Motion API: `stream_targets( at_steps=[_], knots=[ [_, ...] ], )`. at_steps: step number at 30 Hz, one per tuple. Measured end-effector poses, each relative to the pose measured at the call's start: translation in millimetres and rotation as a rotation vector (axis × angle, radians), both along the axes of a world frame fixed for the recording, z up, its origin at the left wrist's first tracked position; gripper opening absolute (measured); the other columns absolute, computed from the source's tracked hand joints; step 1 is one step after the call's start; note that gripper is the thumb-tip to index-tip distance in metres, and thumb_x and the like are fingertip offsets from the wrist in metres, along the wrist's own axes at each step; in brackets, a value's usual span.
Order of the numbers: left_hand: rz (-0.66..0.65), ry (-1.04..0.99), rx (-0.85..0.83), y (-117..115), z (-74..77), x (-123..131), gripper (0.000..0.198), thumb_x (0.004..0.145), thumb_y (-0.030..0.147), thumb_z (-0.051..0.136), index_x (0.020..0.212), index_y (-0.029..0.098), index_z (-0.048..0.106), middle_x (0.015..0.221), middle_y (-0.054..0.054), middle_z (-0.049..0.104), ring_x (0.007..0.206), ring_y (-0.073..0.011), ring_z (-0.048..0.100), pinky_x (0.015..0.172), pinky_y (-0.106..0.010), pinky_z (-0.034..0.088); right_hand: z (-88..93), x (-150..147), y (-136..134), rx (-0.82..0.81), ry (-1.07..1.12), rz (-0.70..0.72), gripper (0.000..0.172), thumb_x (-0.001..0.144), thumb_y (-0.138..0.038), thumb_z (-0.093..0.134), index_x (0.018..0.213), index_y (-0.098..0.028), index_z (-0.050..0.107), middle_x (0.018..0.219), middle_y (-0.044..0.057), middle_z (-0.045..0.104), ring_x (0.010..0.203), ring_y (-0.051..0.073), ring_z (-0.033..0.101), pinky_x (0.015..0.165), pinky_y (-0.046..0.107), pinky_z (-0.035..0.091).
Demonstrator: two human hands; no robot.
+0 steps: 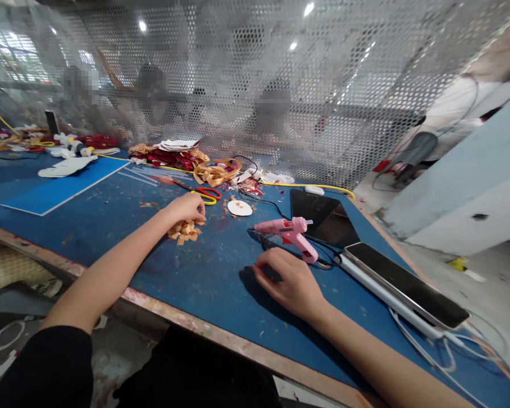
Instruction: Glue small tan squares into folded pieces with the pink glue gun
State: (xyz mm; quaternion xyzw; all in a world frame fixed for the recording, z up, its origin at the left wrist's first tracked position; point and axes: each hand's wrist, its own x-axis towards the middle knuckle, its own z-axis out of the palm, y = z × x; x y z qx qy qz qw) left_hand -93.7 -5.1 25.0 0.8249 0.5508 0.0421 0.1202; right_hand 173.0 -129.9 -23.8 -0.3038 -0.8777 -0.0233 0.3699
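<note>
My left hand (190, 207) reaches across the blue table, its fingers curled down at a small heap of tan fabric scraps (184, 232). Whatever is between those fingertips is hidden. Near the table's front, my right hand (289, 283) hovers low with thumb and forefinger pressed together and nothing visible in them. Just beyond it a pink hot glue gun (289, 231) lies with its nozzle pointing left and a glue stick poking out the back. A white oval disc (239, 208) with tan bits on it lies between the hands, farther back. Behind my left hand are red-and-yellow-handled scissors (210, 195).
At right, a phone (408, 280) rests on a white device with cables, near a black panel (323, 215). Clear glue sticks (142, 177), red and tan fabric piles (170, 157) and a blue board (63, 187) lie behind. A perforated screen (238, 73) closes the back; people sit beyond it.
</note>
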Motion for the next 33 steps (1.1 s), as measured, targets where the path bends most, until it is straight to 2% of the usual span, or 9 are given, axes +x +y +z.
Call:
stream_targets(
  at_steps=[4,7,10,12,17,21,24,27,33],
  knots=[
    [-0.063,-0.001,-0.042,6,-7.8,-1,0.031,0.093,0.034,0.056,0.119,0.016,0.056,0.119,-0.009,0.059,0.1,-0.0204,0.061,0.084,-0.041,0.054,1.6,-1,-2,0.023,0.01,0.012,0.013,0.087,-0.014,0.051,0.076,-0.021,0.052,0.068,0.002,0.062,0.06,0.014,0.056,0.055,0.025,0.046],
    [-0.103,-0.057,-0.004,5,-2.7,0,0.022,0.09,0.032,0.06,0.103,0.014,0.065,0.107,-0.008,0.065,0.096,-0.0201,0.063,0.086,-0.039,0.052,6.0,3,-2,0.1,0.071,-0.019,0.014,0.086,-0.013,0.053,0.076,-0.022,0.052,0.067,0.001,0.062,0.058,0.014,0.057,0.055,0.026,0.045],
    [-0.169,-0.171,0.063,-5,9.4,10,0.013,0.082,0.026,0.065,0.077,0.016,0.072,0.091,-0.007,0.071,0.092,-0.021,0.065,0.089,-0.035,0.047,13.4,14,2,0.215,0.235,-0.223,0.012,0.085,-0.016,0.056,0.075,-0.024,0.052,0.066,0.001,0.06,0.058,0.016,0.055,0.058,0.029,0.045],
    [-0.229,-0.26,0.094,-17,15.3,23,0.012,0.08,0.026,0.065,0.079,0.018,0.073,0.092,-0.006,0.072,0.091,-0.0194,0.064,0.088,-0.032,0.046,16.6,25,11,0.235,0.329,-0.413,0.007,0.083,-0.021,0.057,0.079,-0.024,0.052,0.071,0.003,0.058,0.065,0.019,0.055,0.063,0.033,0.045],
    [-0.376,-0.37,0.043,-48,2.4,59,0.011,0.079,0.028,0.067,0.08,0.02,0.075,0.085,-0.003,0.072,0.079,-0.0156,0.064,0.076,-0.026,0.046,5.5,47,39,-0.078,0.276,-0.614,0.033,0.071,-0.029,0.06,0.101,-0.02,0.053,0.099,0.012,0.059,0.09,0.028,0.056,0.073,0.04,0.047],
    [-0.446,-0.367,-0.051,-57,-15.8,73,0.008,0.078,0.025,0.069,0.079,0.022,0.076,0.085,-0.002,0.073,0.08,-0.0147,0.065,0.076,-0.023,0.046,-7.1,51,50,-0.294,0.126,-0.605,0.014,0.068,-0.026,0.059,0.08,-0.02,0.056,0.074,0.006,0.063,0.065,0.022,0.057,0.057,0.031,0.042],
    [-0.361,-0.387,-0.059,-53,-15.4,71,0.016,0.084,0.028,0.061,0.084,0.02,0.075,0.089,-0.004,0.074,0.084,-0.0159,0.066,0.078,-0.025,0.045,-4.3,50,48,-0.319,0.115,-0.623,0.008,0.073,-0.023,0.051,0.078,-0.02,0.057,0.068,0.004,0.063,0.059,0.02,0.056,0.053,0.028,0.038],
    [-0.196,-0.404,-0.054,-45,-7.6,62,0.026,0.09,0.032,0.05,0.088,0.016,0.071,0.08,-0.005,0.073,0.071,-0.0151,0.064,0.068,-0.025,0.045,5.5,48,44,-0.315,0.146,-0.705,0.013,0.074,-0.027,0.051,0.08,-0.019,0.059,0.071,0.007,0.064,0.062,0.022,0.058,0.053,0.029,0.036],
    [-0.089,-0.316,-0.328,-39,-6.0,52,0.022,0.076,0.034,0.065,0.063,0.016,0.063,0.053,0.0,0.062,0.041,-0.0097,0.051,0.046,-0.022,0.037,16.7,46,36,-0.199,-0.018,-0.766,0.021,0.069,-0.039,0.061,0.06,-0.021,0.054,0.059,0.006,0.062,0.057,0.023,0.059,0.05,0.027,0.03]
  ],
)
